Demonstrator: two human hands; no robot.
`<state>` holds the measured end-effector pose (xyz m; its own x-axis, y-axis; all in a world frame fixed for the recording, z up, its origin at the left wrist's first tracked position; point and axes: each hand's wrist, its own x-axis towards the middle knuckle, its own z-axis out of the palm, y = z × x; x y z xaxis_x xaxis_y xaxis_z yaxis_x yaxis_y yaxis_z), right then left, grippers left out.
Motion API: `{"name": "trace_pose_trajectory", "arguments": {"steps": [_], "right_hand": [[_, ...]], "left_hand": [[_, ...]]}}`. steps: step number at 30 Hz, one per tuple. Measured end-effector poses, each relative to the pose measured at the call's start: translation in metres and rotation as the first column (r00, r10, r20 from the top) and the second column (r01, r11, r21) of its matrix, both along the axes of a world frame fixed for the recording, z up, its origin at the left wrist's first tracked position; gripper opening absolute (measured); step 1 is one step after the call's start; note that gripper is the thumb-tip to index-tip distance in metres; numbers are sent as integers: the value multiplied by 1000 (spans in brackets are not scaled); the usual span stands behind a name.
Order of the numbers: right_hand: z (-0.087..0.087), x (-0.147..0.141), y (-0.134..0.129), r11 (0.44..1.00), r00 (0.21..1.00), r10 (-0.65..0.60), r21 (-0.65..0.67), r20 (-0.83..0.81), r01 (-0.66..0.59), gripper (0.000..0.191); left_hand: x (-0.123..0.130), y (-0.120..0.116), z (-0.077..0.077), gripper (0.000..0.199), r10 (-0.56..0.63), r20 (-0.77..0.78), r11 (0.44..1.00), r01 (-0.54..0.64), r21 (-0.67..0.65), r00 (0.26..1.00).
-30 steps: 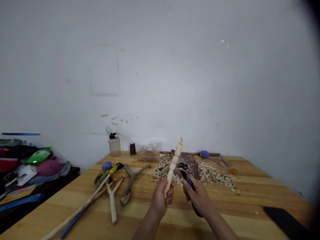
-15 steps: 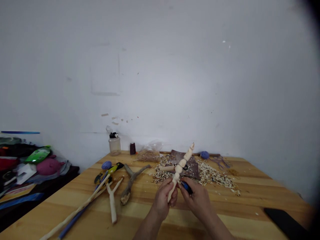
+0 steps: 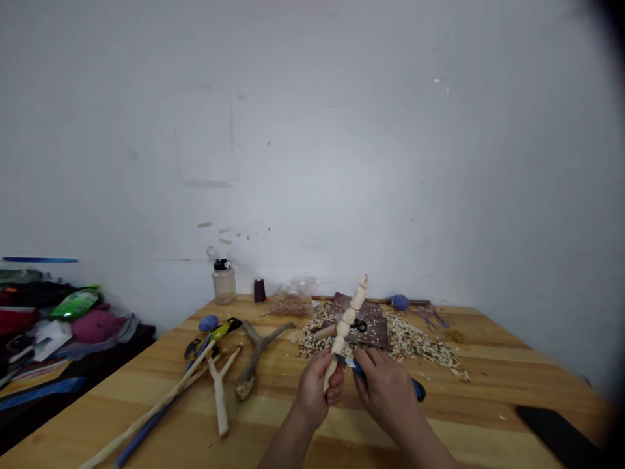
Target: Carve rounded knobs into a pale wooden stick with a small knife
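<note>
My left hand (image 3: 316,385) is wrapped round the lower end of a pale, peeled forked stick (image 3: 347,317). The stick tilts up and to the right; notches ring its long arm, and a shorter arm points left. In my right hand (image 3: 388,385) is a knife (image 3: 358,368) with a blue-and-black handle, whose end shows past the palm. Its blade lies against the stick just above my left fingers. Beneath the stick, wood shavings (image 3: 415,340) are spread over a dark brown sheet (image 3: 375,333), where black scissor handles (image 3: 360,325) partly show.
Left on the table lie a peeled forked stick (image 3: 219,397), a barked forked branch (image 3: 254,360), long rods (image 3: 146,415) and a yellow-black tool (image 3: 225,327). Behind stand a bottle (image 3: 224,286), a thread spool (image 3: 259,291) and a plastic bag (image 3: 291,303). A black flat object (image 3: 556,433) is front right.
The stick has swung slightly left and more upright. My right hand has turned, so the knife now lies across the stick, with its blade and handle end showing.
</note>
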<state>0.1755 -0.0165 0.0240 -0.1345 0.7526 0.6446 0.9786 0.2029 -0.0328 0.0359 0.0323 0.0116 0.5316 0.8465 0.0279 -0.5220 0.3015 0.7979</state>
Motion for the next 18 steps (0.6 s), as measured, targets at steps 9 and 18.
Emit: {"name": "trace_pose_trajectory", "arguments": {"steps": [9,18], "right_hand": [[-1,0,1,1000,1000,-22,1,12,22,19],[1,-1,3,998,996,-53,-17,70,54,17]], "left_hand": [[-2,1,0,30,-7,5,1000,7,-30,1000],[-4,3,-1,29,-26,-12,999,26,-24,1000]]}}
